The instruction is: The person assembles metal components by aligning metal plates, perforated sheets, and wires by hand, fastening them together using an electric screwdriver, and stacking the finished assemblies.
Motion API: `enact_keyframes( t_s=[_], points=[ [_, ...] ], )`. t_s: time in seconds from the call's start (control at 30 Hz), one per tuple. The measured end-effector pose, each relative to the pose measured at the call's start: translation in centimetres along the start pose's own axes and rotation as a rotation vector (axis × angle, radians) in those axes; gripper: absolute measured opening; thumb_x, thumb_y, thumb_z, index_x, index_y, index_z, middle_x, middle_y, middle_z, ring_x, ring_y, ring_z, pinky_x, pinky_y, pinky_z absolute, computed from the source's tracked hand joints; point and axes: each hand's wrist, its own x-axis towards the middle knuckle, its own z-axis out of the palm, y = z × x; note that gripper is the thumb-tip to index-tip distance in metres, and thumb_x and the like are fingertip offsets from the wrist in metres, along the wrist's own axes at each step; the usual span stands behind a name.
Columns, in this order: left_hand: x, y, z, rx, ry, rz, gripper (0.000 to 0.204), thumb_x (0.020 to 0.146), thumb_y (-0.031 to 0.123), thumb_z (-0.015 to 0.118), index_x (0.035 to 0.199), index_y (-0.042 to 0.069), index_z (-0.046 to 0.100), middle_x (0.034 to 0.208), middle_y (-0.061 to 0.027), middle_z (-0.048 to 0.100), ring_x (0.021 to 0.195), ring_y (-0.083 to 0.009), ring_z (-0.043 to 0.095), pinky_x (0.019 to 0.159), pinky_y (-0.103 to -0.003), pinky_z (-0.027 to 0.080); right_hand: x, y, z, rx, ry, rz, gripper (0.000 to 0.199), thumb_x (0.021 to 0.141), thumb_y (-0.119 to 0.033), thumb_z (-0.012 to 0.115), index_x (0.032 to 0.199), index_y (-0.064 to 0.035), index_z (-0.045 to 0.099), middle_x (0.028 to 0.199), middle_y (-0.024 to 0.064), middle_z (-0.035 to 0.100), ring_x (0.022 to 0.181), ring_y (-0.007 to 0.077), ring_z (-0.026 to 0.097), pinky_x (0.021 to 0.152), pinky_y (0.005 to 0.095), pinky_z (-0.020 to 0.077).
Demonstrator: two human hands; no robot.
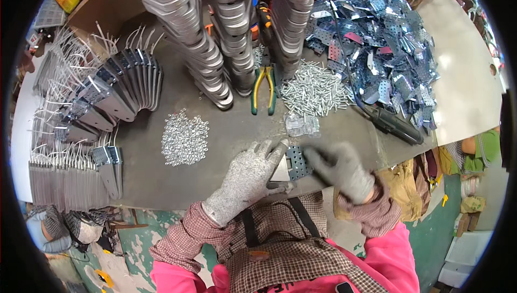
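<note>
My left hand (237, 177), in a speckled grey knit glove, lies at the table's near edge with thumb and fingers around a flat silver metal plate (281, 171). A dark bluish perforated plate (298, 163) lies against that plate's right side. My right hand (347, 173), also gloved, is smeared by motion just right of the perforated plate; whether its fingers hold anything is unclear. Behind the plates sits a small clump of clear pieces (302, 125). A pile of screws (315, 89) spreads beyond it, and small nuts or washers (184, 138) lie left of my left hand.
Tall stacks of metal plates (231, 29) rise at the back, with green-yellow pliers (264, 89) before them. Perforated plates (385, 51) are heaped at back right, near a black corded tool (396, 125). Assembled pieces with white wires (107, 96) fill the left side.
</note>
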Motion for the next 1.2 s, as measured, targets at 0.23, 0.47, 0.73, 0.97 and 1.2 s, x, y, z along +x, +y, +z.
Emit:
enact_keyframes(
  t_s=[0.23,0.47,0.73,0.97,1.2],
  points=[
    [1.3,0.5,-0.5,-0.04,-0.039,-0.005,0.091,0.07,0.055,0.077,0.137,0.003,0.045,0.131,-0.0172,0.05,0.118,-0.0352,0.054,0.096,-0.046,0.049,6.7,6.5,-3.4,-0.356,0.396,-0.051,0.039,0.086,-0.02,0.072,0.117,-0.0002,0.06,0.103,0.0234,0.065,0.092,0.0379,0.066,0.08,0.0439,0.0533],
    [1.5,0.6,-0.5,-0.059,-0.04,-0.028,0.093,0.067,0.058,0.077,0.137,0.005,0.046,0.125,-0.0166,0.052,0.116,-0.0357,0.054,0.094,-0.046,0.049,9.2,7.2,-3.6,-0.299,0.43,-0.169,0.019,0.086,-0.013,0.066,0.099,0.0003,0.062,0.094,0.0213,0.065,0.088,0.0393,0.063,0.077,0.0436,0.0511],
    [1.1,0.3,-0.1,-0.069,0.012,0.0,0.092,0.067,0.056,0.078,0.136,0.004,0.047,0.124,-0.0165,0.053,0.113,-0.0358,0.055,0.09,-0.045,0.05,2.8,6.2,-3.1,-0.163,0.182,0.012,0.014,0.086,-0.011,0.064,0.097,-0.0032,0.064,0.077,0.0164,0.063,0.066,0.0293,0.062,0.064,0.0369,0.0506],
    [1.1,0.1,-0.1,-0.051,0.017,-0.004,0.092,0.066,0.056,0.079,0.135,0.004,0.048,0.123,-0.0165,0.053,0.112,-0.0354,0.055,0.09,-0.044,0.05,2.1,1.3,-3.2,-0.076,0.144,-0.145,0.036,0.087,-0.005,0.06,0.122,-0.0103,0.065,0.092,0.0144,0.066,0.078,0.0287,0.064,0.07,0.0357,0.0515],
    [1.3,0.6,-0.9,-0.054,-0.181,-0.096,0.091,0.068,0.057,0.077,0.134,0.003,0.05,0.124,-0.0181,0.053,0.115,-0.036,0.055,0.093,-0.045,0.049,3.9,-0.3,0.5,-0.35,-0.027,-0.475,0.043,0.082,-0.01,0.064,0.125,-0.0098,0.058,0.097,0.0139,0.065,0.1,0.0316,0.059,0.091,0.0451,0.0452]
  ],
)
